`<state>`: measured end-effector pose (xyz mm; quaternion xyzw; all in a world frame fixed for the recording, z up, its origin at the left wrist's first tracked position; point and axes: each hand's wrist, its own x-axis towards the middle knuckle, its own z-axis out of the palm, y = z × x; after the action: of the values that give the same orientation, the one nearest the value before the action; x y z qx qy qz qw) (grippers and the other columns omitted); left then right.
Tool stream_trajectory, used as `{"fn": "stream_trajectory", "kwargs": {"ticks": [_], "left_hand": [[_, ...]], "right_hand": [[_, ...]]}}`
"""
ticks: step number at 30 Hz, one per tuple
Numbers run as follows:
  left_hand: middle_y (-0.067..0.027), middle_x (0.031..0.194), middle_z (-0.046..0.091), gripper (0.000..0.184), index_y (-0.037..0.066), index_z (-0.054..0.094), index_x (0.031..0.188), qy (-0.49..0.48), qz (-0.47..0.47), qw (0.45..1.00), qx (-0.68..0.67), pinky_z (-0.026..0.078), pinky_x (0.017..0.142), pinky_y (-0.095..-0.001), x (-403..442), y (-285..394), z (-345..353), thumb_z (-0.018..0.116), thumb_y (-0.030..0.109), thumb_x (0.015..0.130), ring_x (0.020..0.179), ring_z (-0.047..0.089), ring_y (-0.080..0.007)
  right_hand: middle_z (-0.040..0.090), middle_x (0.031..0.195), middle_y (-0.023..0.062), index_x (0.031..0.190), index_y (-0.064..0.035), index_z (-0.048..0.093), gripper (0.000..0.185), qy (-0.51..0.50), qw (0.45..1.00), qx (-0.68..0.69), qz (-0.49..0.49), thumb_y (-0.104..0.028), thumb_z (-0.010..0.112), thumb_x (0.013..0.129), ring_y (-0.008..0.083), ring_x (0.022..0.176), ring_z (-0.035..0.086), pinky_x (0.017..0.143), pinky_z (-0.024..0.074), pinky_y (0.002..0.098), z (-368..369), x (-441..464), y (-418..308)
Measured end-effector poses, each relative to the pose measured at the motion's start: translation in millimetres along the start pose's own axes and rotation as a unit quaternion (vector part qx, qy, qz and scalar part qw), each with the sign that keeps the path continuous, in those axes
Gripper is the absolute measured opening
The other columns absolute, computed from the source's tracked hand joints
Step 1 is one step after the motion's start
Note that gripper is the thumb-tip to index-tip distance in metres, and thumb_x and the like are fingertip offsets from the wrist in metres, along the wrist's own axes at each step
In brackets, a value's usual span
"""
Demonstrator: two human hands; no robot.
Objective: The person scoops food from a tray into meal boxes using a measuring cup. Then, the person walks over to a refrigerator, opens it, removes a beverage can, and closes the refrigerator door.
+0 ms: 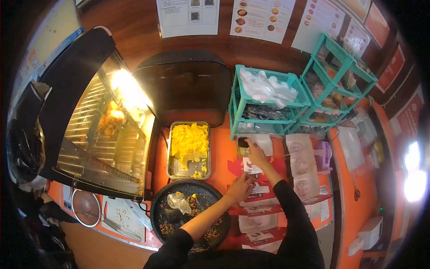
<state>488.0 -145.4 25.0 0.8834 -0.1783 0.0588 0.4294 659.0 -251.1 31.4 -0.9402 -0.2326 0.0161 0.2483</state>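
My right hand (256, 153) reaches to the back of the row of cartons. Its fingers are closed round a small dark round object (242, 142), too small to identify, above a container with pale contents. Closer to me, my left hand (240, 188) has its fingers curled at the edge of a red-and-white food carton (251, 166). Several more red food cartons (261, 236) lie in an overlapping row toward me. Left of my left forearm is a large black round pan (160, 210) with browned crumbs and crumpled foil (179, 203).
A metal tray (178, 175) of yellow food stands behind the pan. To the left is a lit glass display warmer (103, 134). Green shelf racks (268, 117) hold bags at the back. Printed paper bags (301, 166) lie to the right; scissors (356, 193) hang farther right.
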Motion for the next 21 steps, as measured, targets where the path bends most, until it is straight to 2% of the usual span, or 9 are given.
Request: {"fn": "stream_trajectory", "kwargs": {"ticks": [2,4,5,8,14,16,17,19,21], "left_hand": [[-0.0172,0.113,0.048,0.04,0.005,0.054,0.121,0.007,-0.007,1.0,0.001,0.045,0.087,-0.0465,-1.4,1.4,2.2,0.058,0.016,0.083,0.105,0.054,-0.0341],[-0.0174,0.114,0.047,0.039,0.005,0.054,0.121,0.013,-0.014,1.0,0.005,0.045,0.087,-0.0466,-1.4,2.7,3.8,0.058,0.016,0.083,0.105,0.055,-0.0349],[-0.0177,0.114,0.047,0.039,0.005,0.054,0.121,0.011,-0.014,1.0,0.022,0.045,0.087,-0.0468,-1.6,2.7,4.7,0.058,0.016,0.084,0.103,0.055,-0.0354],[-0.0178,0.115,0.046,0.037,0.005,0.053,0.121,0.012,-0.007,1.0,0.026,0.045,0.087,-0.0471,-4.0,2.4,7.4,0.056,0.016,0.086,0.101,0.056,-0.0363],[-0.0167,0.121,0.046,0.035,0.005,0.053,0.121,0.002,-0.021,0.999,-0.027,0.043,0.092,-0.0498,-8.0,9.8,1.6,0.053,0.02,0.089,0.108,0.054,-0.0368],[-0.0166,0.123,0.045,0.035,0.004,0.053,0.121,-0.004,-0.038,0.999,-0.024,0.042,0.093,-0.0508,-10.7,21.1,-7.4,0.052,0.021,0.09,0.11,0.052,-0.0368],[-0.018,0.126,0.044,0.038,0.005,0.05,0.125,0.024,-0.021,0.999,-0.031,0.04,0.094,-0.0515,-14.2,28.8,-15.2,0.051,0.023,0.091,0.115,0.05,-0.0373],[-0.0238,0.137,0.038,0.048,0.005,0.038,0.137,0.069,-0.032,0.997,0.009,0.034,0.101,-0.0532,-24.2,27.0,-7.7,0.046,0.028,0.095,0.127,0.04,-0.0399],[-0.0257,0.139,0.036,0.052,0.003,0.035,0.139,0.091,-0.065,0.994,-0.006,0.031,0.103,-0.0535,-36.8,36.3,-18.1,0.045,0.03,0.095,0.129,0.037,-0.0408]], "right_hand": [[0.062,0.089,0.0215,0.123,-0.0186,0.048,0.038,0.021,0.999,0.017,-0.034,-0.012,0.053,0.086,0.0428,0.084,0.061,0.071,0.0463,0.0538,-25.9,4.3,-3.1],[0.063,0.087,0.0202,0.117,-0.0167,0.053,0.037,-0.019,0.993,-0.071,-0.094,-0.009,0.056,0.081,0.0404,0.081,0.062,0.07,0.0477,0.0509,-50.2,10.5,-10.4],[0.063,0.087,0.0195,0.112,-0.0157,0.057,0.036,-0.09,0.991,-0.069,-0.078,-0.006,0.057,0.077,0.0378,0.082,0.062,0.071,0.0485,0.0485,-60.0,13.2,-21.7],[0.064,0.088,0.0187,0.113,-0.0184,0.057,0.037,-0.063,0.976,-0.133,-0.163,-0.007,0.057,0.077,0.0361,0.086,0.062,0.074,0.0487,0.048,-29.7,13.5,-18.7],[0.064,0.088,0.0183,0.115,-0.0243,0.055,0.035,-0.061,0.989,-0.111,-0.077,-0.012,0.054,0.083,0.0375,0.089,0.062,0.073,0.0484,0.0482,-63.6,17.7,-18.3],[0.066,0.095,0.019,0.121,-0.0211,0.053,0.033,-0.113,0.985,-0.117,0.049,-0.022,0.053,0.088,0.0366,0.088,0.064,0.074,0.0502,0.0469,-80.0,18.4,-35.0],[0.066,0.095,0.019,0.121,-0.0211,0.053,0.033,-0.117,0.986,-0.116,0.041,-0.022,0.053,0.088,0.0366,0.088,0.064,0.074,0.0502,0.0469,-85.8,16.6,-48.2],[0.065,0.1,0.0218,0.128,-0.0161,0.047,0.036,-0.176,0.978,0.109,0.005,-0.022,0.048,0.092,0.0371,0.093,0.064,0.077,0.05,0.0455,-87.2,14.3,-75.1],[0.063,0.102,0.0243,0.132,-0.0118,0.042,0.04,-0.107,0.939,0.247,-0.213,-0.022,0.046,0.094,0.0386,0.096,0.063,0.08,0.0487,0.045,-34.3,20.8,-95.4]]}}
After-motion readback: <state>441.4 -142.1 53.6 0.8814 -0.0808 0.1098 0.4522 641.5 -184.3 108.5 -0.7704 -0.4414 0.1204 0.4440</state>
